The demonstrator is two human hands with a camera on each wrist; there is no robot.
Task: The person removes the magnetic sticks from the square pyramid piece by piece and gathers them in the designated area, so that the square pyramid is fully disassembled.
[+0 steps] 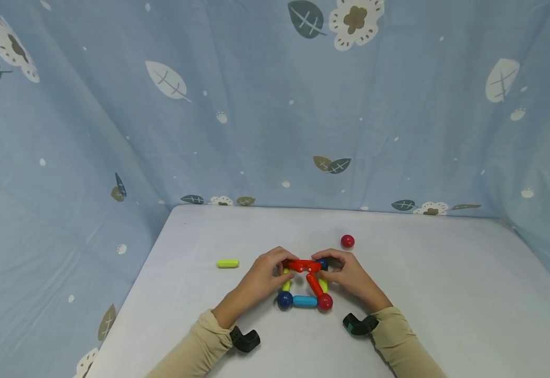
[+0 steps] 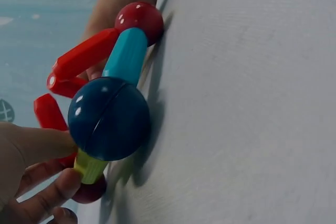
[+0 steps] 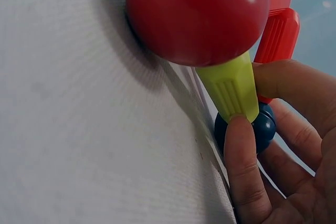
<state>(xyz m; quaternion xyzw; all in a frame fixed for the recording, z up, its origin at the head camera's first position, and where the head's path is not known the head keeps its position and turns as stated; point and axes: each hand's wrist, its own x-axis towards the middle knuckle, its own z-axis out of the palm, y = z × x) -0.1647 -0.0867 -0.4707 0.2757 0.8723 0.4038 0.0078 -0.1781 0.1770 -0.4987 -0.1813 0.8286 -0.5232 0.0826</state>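
Red rods (image 1: 303, 265) at the far edge of the magnetic-stick square (image 1: 305, 301) on the white table (image 1: 445, 294) are pinched from both sides, left hand (image 1: 262, 281) and right hand (image 1: 350, 275) curling fingers round them, apparently steadying the joint, with a loose red ball (image 1: 347, 241) beyond the square.

2 bare hands, left hand (image 1: 261, 281), right hand (image 1: 350, 278), beige long sleeves (image 1: 199, 344), black wrist cams (image 1: 245, 339)
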